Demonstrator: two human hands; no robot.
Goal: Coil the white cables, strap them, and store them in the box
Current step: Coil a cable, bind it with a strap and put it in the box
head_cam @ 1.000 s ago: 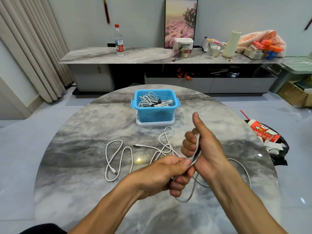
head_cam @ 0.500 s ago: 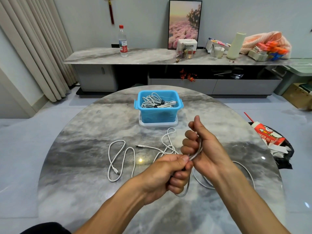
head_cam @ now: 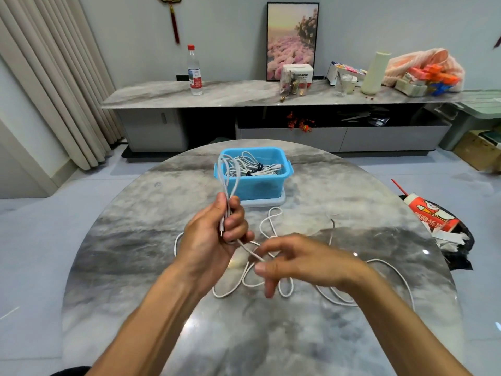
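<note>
Grey marble-look counter (head_cam: 135, 267), polished and glossy, with bright glints of light. White cables (head_cam: 271, 232) in smooth, slightly shiny plastic skin. Blue box (head_cam: 254, 185) of smooth plastic, a little translucent. Clear plastic bottle (head_cam: 194, 74) with red cap. Beige curtain (head_cam: 54, 77) of matt cloth in folds. Picture (head_cam: 292, 40) in a dark, matt frame.

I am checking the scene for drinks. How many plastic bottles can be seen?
1: a clear plastic bottle with a red cap, upright on the long sideboard, at its left part.
</note>
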